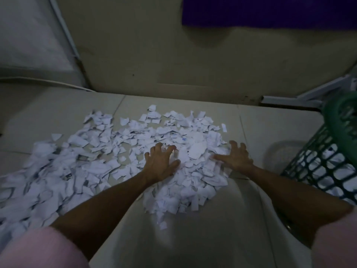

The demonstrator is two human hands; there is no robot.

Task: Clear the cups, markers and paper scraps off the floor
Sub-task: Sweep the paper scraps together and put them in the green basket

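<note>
A wide heap of torn white paper scraps (108, 151) covers the pale tiled floor from the far left to the middle. My left hand (161, 161) lies palm down on the heap with its fingers spread and curled into the scraps. My right hand (236, 158) rests palm down on the heap's right edge, fingers apart. A thicker mound of scraps (193, 161) sits between the two hands. No cups or markers are in view.
A green plastic lattice basket (328, 161) stands at the right with white scraps inside it. A wall runs along the back with a purple panel (268, 11) at the top right. White metal bars (309, 97) lie near the basket. Bare floor (193, 238) lies near me.
</note>
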